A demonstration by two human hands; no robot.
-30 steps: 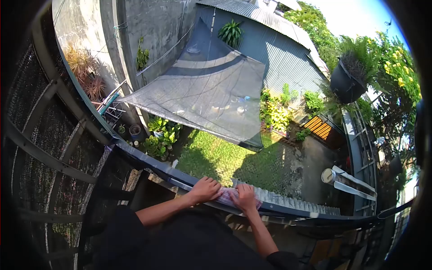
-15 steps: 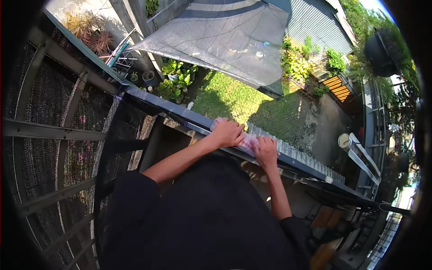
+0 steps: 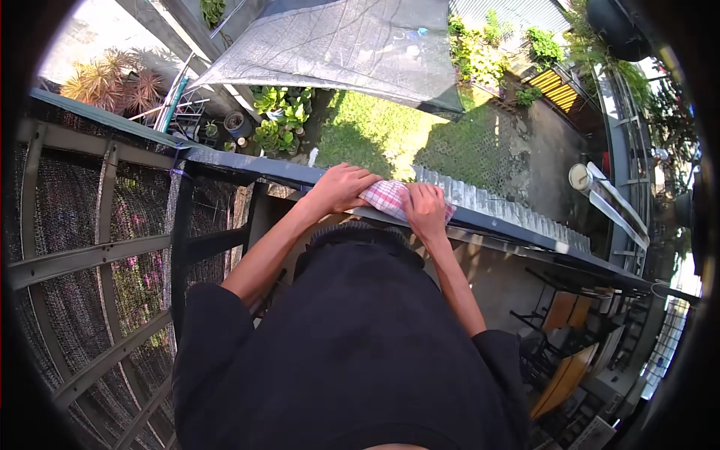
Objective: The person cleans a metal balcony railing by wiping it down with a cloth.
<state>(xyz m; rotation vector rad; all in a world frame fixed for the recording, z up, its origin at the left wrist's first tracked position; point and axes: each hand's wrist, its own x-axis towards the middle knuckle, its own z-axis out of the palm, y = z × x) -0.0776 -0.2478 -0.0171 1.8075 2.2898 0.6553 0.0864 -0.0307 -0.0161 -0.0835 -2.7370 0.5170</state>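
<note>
A pink-and-white checked cloth (image 3: 386, 196) lies bunched over the dark metal rail (image 3: 270, 169) in front of me. My left hand (image 3: 343, 187) is closed over the rail at the cloth's left end, its fingertips partly hidden on the far side. Toward the cloth's right end, my right hand (image 3: 425, 208) presses down with bent fingers wrapped over it. A stretch of the cloth shows between the two hands, and a small corner sticks out right of my right hand.
Corrugated roofing (image 3: 487, 204) borders the rail's far side. Below lie a grassy yard (image 3: 367, 139), potted plants (image 3: 277, 135) and a grey shade net (image 3: 337, 52). Slatted netting (image 3: 67, 292) stands at left. Wooden boards (image 3: 562, 379) are at lower right.
The view has shifted, and the hands appear higher and further left in it. The gap between my hands has widened a little, showing more of the bunched cloth.
</note>
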